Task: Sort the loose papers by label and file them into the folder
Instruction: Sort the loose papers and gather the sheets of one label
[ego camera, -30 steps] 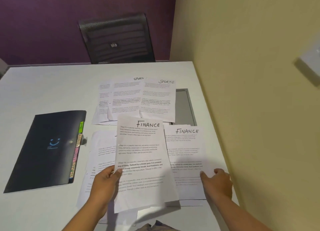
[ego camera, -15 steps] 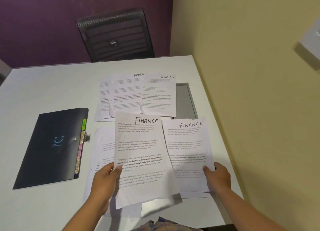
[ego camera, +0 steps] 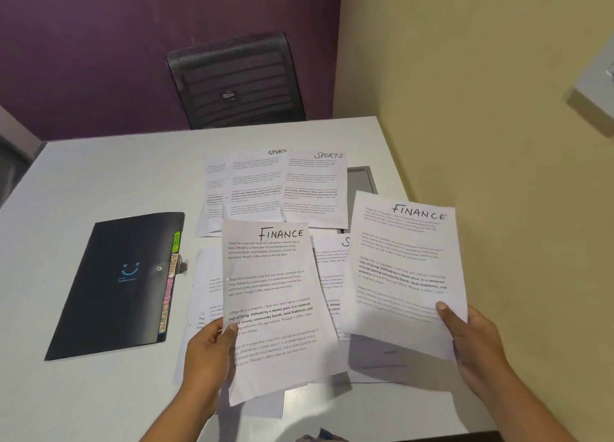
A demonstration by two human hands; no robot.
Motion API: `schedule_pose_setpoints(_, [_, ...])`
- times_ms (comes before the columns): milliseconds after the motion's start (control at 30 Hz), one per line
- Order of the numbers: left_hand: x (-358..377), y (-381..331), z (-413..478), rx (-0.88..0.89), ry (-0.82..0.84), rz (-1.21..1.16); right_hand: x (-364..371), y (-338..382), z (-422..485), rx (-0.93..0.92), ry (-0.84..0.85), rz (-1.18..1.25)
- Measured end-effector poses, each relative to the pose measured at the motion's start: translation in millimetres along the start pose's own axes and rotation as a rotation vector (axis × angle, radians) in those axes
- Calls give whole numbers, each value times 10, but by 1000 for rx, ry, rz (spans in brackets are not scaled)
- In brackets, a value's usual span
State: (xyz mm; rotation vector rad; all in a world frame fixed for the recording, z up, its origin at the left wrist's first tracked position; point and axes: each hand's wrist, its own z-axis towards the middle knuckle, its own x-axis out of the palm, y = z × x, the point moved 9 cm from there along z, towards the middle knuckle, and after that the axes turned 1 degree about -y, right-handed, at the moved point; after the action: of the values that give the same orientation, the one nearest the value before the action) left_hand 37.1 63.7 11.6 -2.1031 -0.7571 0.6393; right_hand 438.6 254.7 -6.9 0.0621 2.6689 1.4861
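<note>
The left hand [ego camera: 212,352] was closed on the lower left edge of a white printed sheet headed FINANCE in black handwriting [ego camera: 275,305], thumb on the face and fingers behind it, and held it lifted off the table. The right hand [ego camera: 471,338] pinched the lower right corner of a second white printed sheet with the same FINANCE heading [ego camera: 405,265], thumb on top, raised and tilted slightly toward the yellow wall [ego camera: 481,93]. The two held sheets stood side by side, apart, with a gap between them.

In that gap lay another white printed sheet [ego camera: 329,275] flat on the white table [ego camera: 109,176], its heading mostly covered. More loose white sheets [ego camera: 206,295] lay under and left of the left-hand sheet. Farther back, a fanned row of white sheets headed SPORTS [ego camera: 312,189] lay on the table, partly over a grey rectangular panel [ego camera: 360,179] set in the tabletop.

To the left, well apart from the hands, a closed black plastic folder with a blue smile mark [ego camera: 119,282] lay flat, coloured index tabs [ego camera: 171,282] showing along its right edge. Behind the table stood a black mesh-backed chair [ego camera: 232,83] against a purple wall [ego camera: 116,43].
</note>
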Motion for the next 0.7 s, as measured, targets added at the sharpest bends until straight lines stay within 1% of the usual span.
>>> schedule_pose_setpoints(133, [37,8,-32,-9,34,-32,354,48,-307,1,162,-37])
schedule_pose_setpoints(233, [36,-20,-61,-12,57,-52,636,-82,-546,14,256,-143])
schedule_pose_setpoints(367, [40,-29,-94,-39,150,-70,1011,-364,-797,54,352,-299])
schedule_pose_setpoints(500, [-42,-59,-142,-27,212,-4,1330,-531,-968,98,395,-377])
schedule_pose_setpoints(567, [-123,-97,-146,-39,183,-26,1456,-526,-1043,63,406,-445])
schedule_pose_setpoints(633, [-226,-59,-101,-100,155,-116,1538,-508,-1116,47,378,-464])
schedule_pose_setpoints(700, [-273,-77,-53,-110,214,-198,1622,-509,-1190,44,373,-447])
